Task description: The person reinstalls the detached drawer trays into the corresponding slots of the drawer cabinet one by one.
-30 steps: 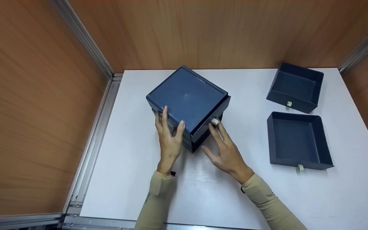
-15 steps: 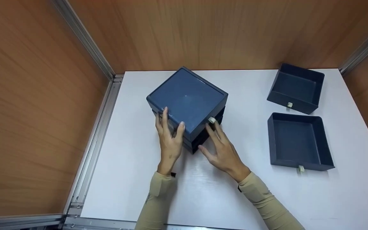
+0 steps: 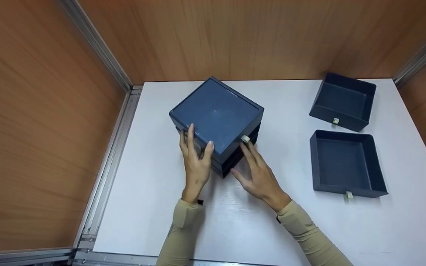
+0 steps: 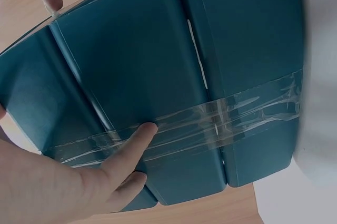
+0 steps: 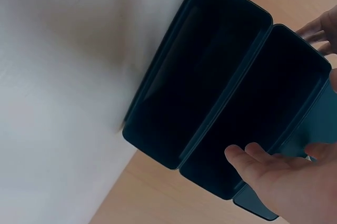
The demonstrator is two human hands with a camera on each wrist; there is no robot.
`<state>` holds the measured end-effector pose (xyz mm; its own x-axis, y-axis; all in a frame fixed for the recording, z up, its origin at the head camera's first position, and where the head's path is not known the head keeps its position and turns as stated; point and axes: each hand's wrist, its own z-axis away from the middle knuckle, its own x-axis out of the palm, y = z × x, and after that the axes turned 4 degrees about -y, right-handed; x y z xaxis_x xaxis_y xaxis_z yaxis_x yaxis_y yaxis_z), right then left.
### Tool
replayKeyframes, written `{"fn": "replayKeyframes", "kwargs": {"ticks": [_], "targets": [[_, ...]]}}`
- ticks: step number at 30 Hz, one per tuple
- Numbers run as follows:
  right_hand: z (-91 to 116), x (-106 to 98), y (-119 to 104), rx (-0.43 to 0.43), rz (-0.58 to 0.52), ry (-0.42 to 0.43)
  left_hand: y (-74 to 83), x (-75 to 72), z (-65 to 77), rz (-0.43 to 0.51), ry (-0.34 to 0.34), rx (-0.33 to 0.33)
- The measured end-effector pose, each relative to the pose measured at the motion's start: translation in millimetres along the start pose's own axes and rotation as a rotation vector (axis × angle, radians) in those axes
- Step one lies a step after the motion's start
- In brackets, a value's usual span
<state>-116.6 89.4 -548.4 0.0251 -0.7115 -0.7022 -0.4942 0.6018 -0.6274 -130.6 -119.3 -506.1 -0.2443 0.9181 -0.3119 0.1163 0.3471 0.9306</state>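
three-tier drawer unit (image 3: 215,111) stands cornerwise on the white counter (image 3: 135,214), its top drawer (image 3: 231,150) in place. the left hand (image 3: 197,168), grip spread wide, rests against the taped side (image 4: 158,76); the right hand (image 3: 260,179), grip slack and clasping nothing, has fingertips by the pale tab (image 3: 245,139). two loose drawers (image 3: 346,160) lie to the right.

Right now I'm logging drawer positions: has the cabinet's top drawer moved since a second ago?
Yes: in the head view, the top drawer has slid inward, its front about flush with the top edge of the cabinet.
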Motion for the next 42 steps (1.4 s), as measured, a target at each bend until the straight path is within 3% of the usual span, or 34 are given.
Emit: {"fn": "replayKeyframes", "kwargs": {"ticks": [9,29,42], "targets": [[3,-7,8,-0.005,0.012,0.042,2.6,-0.2,0.8,-0.001,-0.009,-0.011],[29,-45,50,0.28,0.013,0.086,0.9,0.5,0.1,-0.014,-0.006,-0.03],[60,-68,75,0.378,0.028,0.162,3.2,0.5,-0.5,-0.001,-0.011,-0.032]]}}
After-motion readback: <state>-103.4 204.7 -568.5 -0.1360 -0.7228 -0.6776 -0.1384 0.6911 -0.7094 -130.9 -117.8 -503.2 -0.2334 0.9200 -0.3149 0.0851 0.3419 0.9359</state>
